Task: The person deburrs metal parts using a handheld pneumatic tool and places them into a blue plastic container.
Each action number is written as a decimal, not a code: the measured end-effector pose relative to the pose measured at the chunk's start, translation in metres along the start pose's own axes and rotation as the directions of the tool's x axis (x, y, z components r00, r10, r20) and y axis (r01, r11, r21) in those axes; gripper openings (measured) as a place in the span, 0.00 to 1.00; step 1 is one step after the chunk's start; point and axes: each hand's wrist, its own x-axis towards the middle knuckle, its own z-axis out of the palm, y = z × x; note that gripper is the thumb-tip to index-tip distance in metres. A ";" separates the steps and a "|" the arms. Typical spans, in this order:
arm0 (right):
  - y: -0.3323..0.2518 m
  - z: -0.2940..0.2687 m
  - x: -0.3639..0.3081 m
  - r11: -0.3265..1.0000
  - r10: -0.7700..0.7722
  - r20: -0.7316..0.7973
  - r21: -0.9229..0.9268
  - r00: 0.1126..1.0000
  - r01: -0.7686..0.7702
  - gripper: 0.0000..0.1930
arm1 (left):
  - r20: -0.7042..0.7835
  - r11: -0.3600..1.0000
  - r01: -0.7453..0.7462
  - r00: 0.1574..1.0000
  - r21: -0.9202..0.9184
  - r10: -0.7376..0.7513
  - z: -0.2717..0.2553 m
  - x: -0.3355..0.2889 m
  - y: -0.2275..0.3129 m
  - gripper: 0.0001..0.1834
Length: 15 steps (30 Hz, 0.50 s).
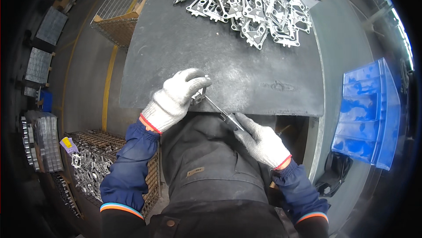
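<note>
My left hand [173, 97], in a white knit glove with a red cuff, is closed on a small silver metal casting [198, 97] at the table's near edge. The fingers cover most of that casting. In my right hand [263, 143], also gloved, is a slim hand tool [214, 105] with a thin metal shaft and a dark collar. Its shaft points up and left, and the tip meets the casting or lies right beside it. The glove hides most of the handle. A pile of similar flat silver castings [255, 9] lies at the table's far side.
The dark table [176, 44] ends just in front of my body. A wire basket of metal castings [92, 176] stands at lower left, and another wire cage [116, 27] at far left. To the right is a blue plastic bin [360, 115], with a black bag [334, 174] below it.
</note>
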 end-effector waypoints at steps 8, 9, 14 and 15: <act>-0.010 0.000 -0.005 0.991 0.128 0.058 0.031 0.990 -0.130 0.31 | -0.059 0.999 -0.030 0.998 -0.012 0.030 0.003 0.004 0.001 0.37; -0.009 -0.001 -0.006 0.992 0.110 0.066 0.055 0.992 -0.114 0.32 | -0.058 0.999 -0.032 0.998 -0.009 0.031 0.004 0.002 0.003 0.37; 0.001 -0.013 -0.018 0.990 0.126 0.037 0.053 0.991 -0.128 0.35 | -0.272 0.966 0.190 0.934 -0.174 -0.232 0.006 -0.023 0.014 0.40; 0.001 -0.014 -0.020 0.988 0.140 0.024 0.058 0.990 -0.141 0.36 | -0.246 0.941 0.217 0.927 -0.259 -0.282 0.006 -0.034 0.015 0.45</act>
